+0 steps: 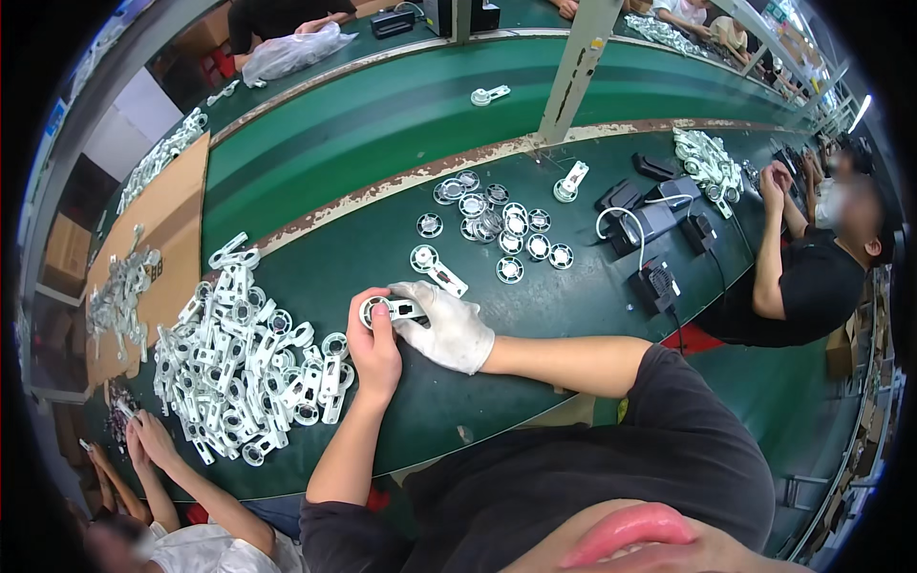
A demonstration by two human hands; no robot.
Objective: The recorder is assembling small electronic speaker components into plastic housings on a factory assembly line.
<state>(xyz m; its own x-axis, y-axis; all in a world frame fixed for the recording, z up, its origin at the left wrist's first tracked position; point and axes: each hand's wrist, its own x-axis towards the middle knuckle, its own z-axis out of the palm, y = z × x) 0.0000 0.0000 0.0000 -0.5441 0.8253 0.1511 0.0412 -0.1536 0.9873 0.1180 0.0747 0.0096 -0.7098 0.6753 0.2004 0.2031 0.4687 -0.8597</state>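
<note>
Both my hands are together over the green table, holding one white plastic piece with a round ring end and a short handle (pixel 409 309). My bare left hand (pixel 375 349) is closed round the ring end, its thumb pressed on the face. My right hand (pixel 449 331), in a white glove, grips the handle, which has a dark slot. Just beyond lies a similar white piece (pixel 449 279). Farther off is a cluster of round silver-and-dark discs (pixel 487 225). A large heap of white ring-ended pieces (pixel 239 368) lies left of my left hand.
Black power units with white cables (pixel 654 224) stand at the right. Behind the table runs a green conveyor belt (pixel 382 124), with a metal post (pixel 578 72) at its near edge. A cardboard sheet (pixel 177 248) lies at the left. Co-workers sit on both sides.
</note>
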